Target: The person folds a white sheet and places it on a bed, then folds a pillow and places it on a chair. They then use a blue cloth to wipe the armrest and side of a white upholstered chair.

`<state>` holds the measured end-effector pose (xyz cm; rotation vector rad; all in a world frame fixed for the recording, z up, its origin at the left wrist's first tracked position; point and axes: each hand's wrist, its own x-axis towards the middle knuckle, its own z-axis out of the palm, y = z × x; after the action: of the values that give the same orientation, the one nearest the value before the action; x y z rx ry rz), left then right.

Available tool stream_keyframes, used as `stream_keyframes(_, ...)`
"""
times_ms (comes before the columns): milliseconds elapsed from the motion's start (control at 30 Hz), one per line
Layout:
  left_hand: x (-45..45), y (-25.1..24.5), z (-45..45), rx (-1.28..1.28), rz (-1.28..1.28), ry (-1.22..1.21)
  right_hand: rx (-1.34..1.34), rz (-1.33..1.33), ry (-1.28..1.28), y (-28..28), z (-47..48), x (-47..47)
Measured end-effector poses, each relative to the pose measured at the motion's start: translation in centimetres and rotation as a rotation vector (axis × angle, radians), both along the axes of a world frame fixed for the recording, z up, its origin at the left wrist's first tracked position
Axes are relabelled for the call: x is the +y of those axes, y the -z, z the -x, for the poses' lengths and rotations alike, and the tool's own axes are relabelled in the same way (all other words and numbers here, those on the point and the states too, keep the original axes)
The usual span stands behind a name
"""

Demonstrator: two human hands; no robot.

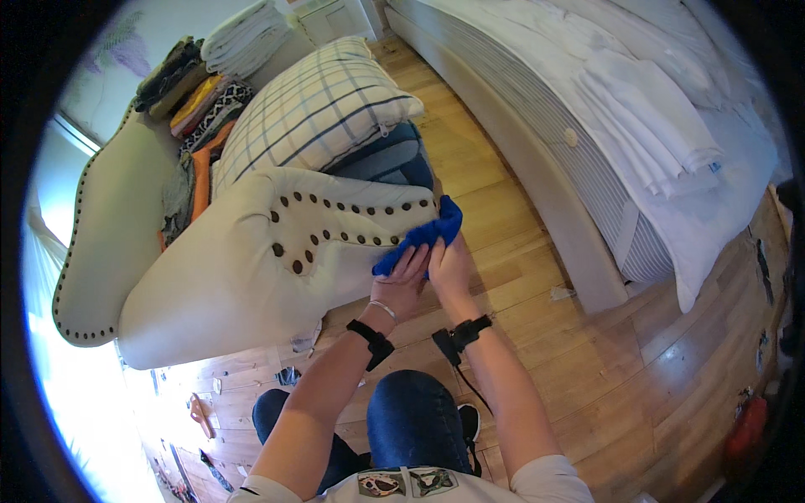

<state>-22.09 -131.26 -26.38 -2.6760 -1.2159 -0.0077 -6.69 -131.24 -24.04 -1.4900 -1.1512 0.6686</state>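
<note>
A blue cloth (418, 237) lies against the lower front of the armrest of a cream upholstered armchair (207, 283) with dark nailhead trim. My left hand (402, 280) presses the cloth to the armrest with its fingers spread over the fabric. Close beside it, my right hand (449, 267) pinches the cloth's right part between its fingers. Both wrists wear black straps. On the chair seat rest a checked cushion (308, 107), a dark blue item (390, 157) beneath it, and folded clothes (201, 157).
To the right stands a bed with a beige frame (534, 182), a striped mattress (566, 138) and white bedding (654, 126). Folded white linen (245, 38) is stacked behind the chair. Scraps and a pink slipper (201, 415) lie on the wooden floor (566, 364). A red object (746, 427) is at lower right.
</note>
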Motion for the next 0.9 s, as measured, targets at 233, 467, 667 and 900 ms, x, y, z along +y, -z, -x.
stream_keyframes(233, 0.3, 1.0, 4.7, 0.228, -0.019, 0.101, 0.147, -0.088, 0.011, 2.5, -0.1, -0.3)
stream_keyframes(467, 1.5, -1.4, -3.0, 0.122, 0.045, 0.053, 0.325, 0.092, -0.290, 0.9, -5.5, 4.6)
stream_keyframes(667, 2.6, 5.2, -2.6, 0.219, -0.162, 0.206, 0.271, 0.155, -0.409, 8.3, -6.4, 7.3)
stream_keyframes(900, 2.0, 8.9, 0.9, -0.432, 1.045, -0.172, 0.493, 0.207, -0.129, 16.0, -2.6, 3.4)
